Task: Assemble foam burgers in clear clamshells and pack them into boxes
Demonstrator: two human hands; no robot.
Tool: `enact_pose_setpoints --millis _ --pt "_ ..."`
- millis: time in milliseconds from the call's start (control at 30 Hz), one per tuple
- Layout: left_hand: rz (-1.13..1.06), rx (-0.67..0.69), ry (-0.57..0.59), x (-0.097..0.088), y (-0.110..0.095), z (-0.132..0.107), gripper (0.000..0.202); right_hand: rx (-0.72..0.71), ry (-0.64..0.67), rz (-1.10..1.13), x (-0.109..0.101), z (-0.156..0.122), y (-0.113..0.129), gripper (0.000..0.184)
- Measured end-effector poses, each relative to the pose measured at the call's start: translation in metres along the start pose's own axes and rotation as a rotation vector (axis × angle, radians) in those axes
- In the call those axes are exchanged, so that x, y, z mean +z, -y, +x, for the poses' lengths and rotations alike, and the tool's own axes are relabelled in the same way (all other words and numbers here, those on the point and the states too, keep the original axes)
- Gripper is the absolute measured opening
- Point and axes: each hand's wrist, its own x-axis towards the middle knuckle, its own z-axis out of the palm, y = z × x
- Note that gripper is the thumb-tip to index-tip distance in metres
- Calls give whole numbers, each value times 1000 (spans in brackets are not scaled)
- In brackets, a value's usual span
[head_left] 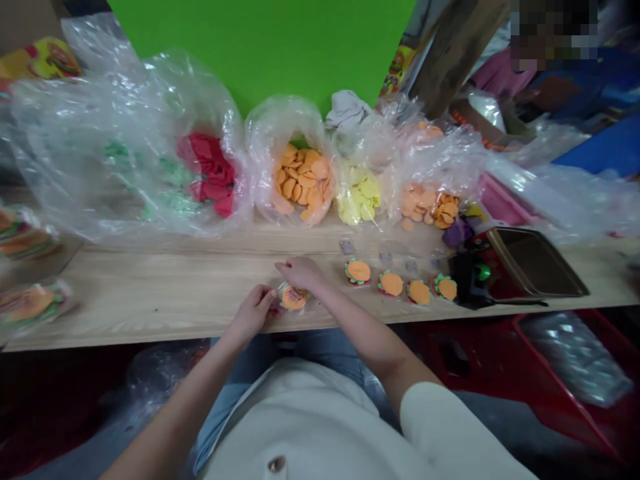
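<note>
In front of me on the wooden table lies a toy hamburger (293,298) in a small clear bag, with printing over its orange top. My left hand (254,311) is at the left side of this bag, thumb and forefinger pinched on its edge. My right hand (302,273) is just above the hamburger, fingers pinched together and pointing left; what they hold is too small to make out. To the right, several more toy hamburgers (391,284) lie in a row on clear bags.
Along the table's back stand clear bags of foam pieces: green and red (213,167), orange (303,177), yellow (361,193). A dark tray (540,261) lies at the right. Bagged hamburgers (33,303) are at the left. A red crate (510,373) stands below; a person is at the back right.
</note>
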Motion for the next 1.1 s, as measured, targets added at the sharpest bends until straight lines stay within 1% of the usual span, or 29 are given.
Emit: enact_pose_setpoints --millis 33,100,167,233,333,367,433,500,533,600,667,733,767,833,900,967,1033,1100 --pt "4 -5 -17 1 0 -2 26 3 -8 1 3 0 -1 51" --pt "33 9 -58 1 1 -9 28 6 -34 3 10 -12 -2 51" --pt "88 43 -51 1 5 -24 29 4 -46 32 22 -35 -4 53" --pt "140 45 0 1 12 -45 30 3 -55 87 37 -65 -5 54" --pt "184 -41 39 4 27 -78 30 28 -81 158 61 -105 -9 53" --pt "165 -79 49 5 31 -86 30 50 -98 167 67 -114 -10 52" --pt "84 -135 124 7 38 -95 30 100 -126 173 73 -125 -12 52" --pt "24 -157 239 8 40 -94 35 107 -154 183 73 -126 -12 52" --pt "39 -144 281 8 40 -91 42 86 -160 195 71 -124 -10 52" --pt "137 -81 302 7 34 -83 55 23 -155 221 64 -116 -5 53" --pt "218 -22 299 5 24 -75 53 -17 -143 239 55 -109 0 55" --pt "225 -17 320 3 11 -69 45 0 -183 246 47 -106 2 57" --pt "209 -25 312 3 6 -68 44 22 -224 251 44 -106 1 56" --pt "167 -18 231 5 -4 -67 46 67 -320 290 42 -111 -2 52" --pt "104 21 138 10 -11 -69 49 109 -413 392 43 -118 -5 48" --pt "36 79 90 19 -17 -73 52 144 -511 531 44 -123 -8 46" --pt "-4 140 53 27 -20 -76 55 151 -609 647 43 -122 -7 46" --pt "-16 192 3 32 -22 -77 58 111 -657 722 39 -116 -6 45"
